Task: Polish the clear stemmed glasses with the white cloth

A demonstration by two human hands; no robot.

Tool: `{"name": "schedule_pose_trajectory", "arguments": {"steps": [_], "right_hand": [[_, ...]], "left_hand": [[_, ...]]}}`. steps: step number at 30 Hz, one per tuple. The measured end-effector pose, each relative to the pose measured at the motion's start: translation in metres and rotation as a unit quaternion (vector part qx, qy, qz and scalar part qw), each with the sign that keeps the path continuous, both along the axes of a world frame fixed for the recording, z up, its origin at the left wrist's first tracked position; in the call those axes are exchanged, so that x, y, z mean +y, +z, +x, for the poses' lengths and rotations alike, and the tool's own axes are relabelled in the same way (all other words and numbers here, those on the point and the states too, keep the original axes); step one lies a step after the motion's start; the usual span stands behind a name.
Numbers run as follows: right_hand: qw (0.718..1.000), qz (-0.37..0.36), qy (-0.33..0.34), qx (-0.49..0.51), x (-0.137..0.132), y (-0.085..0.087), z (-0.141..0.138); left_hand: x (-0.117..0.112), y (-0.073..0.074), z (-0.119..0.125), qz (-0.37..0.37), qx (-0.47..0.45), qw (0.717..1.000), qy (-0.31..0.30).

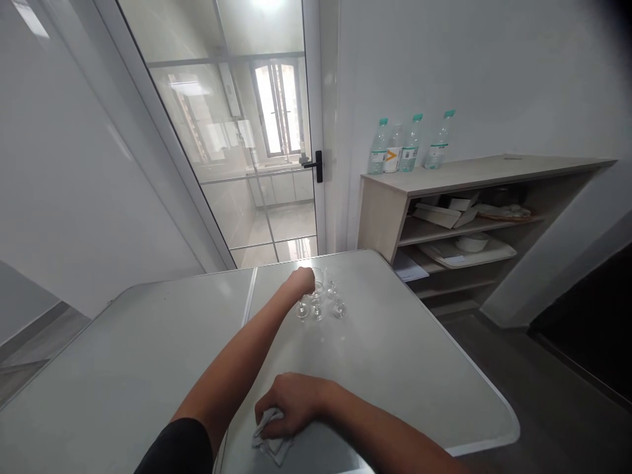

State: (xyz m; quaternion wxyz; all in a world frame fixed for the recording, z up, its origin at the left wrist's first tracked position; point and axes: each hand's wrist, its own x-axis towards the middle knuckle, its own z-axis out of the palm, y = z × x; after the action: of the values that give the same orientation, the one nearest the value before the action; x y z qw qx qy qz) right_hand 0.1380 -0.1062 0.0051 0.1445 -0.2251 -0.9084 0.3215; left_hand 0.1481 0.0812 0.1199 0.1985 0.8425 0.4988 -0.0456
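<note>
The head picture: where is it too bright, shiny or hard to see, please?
In the head view, the window is washed out white; in the head view, pale reflections lie across the glass door; also in the head view, the clear stemmed glasses blend into the pale table.

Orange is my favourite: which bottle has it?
The second bottle from the left atop the cabinet: its label bears an orange mark; the other three show none.

A short, plain black sleeve [178, 444] is worn on the left arm [241, 362], its hem ending near the elbow; the left hand [301, 282], right hand [299, 401] and right forearm [380, 421] are seen bare.
</note>
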Motion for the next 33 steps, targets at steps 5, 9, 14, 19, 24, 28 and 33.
{"name": "schedule_pose_trajectory", "arguments": {"steps": [5,9,14,19,24,28,33], "right_hand": [[0.999,-0.020,-0.008,-0.030,-0.001,0.004,0.001],[0.999,-0.015,-0.010,-0.027,-0.001,0.003,0.001],[1.000,0.009,0.005,-0.005,-0.001,0.002,0.001],[1.000,-0.006,0.000,0.002,-0.001,0.003,0.001],[1.000,-0.018,-0.003,0.016,-0.002,0.002,0.002],[0.999,-0.028,-0.002,0.020,-0.003,0.003,0.003],[0.999,-0.046,-0.005,0.027,-0.002,0.003,0.003]], "left_hand": [[-0.006,0.008,-0.023,0.010,-0.003,0.998,0.054],[-0.004,0.019,-0.062,0.001,-0.022,0.997,0.076],[0.008,0.045,-0.153,0.024,-0.007,0.993,0.112],[0.013,0.063,-0.254,0.059,0.043,0.980,0.188],[0.008,0.055,-0.323,0.055,0.081,0.959,0.267],[0.005,0.041,-0.354,0.015,0.078,0.950,0.301],[0.007,0.029,-0.370,-0.004,0.065,0.949,0.309]]}}
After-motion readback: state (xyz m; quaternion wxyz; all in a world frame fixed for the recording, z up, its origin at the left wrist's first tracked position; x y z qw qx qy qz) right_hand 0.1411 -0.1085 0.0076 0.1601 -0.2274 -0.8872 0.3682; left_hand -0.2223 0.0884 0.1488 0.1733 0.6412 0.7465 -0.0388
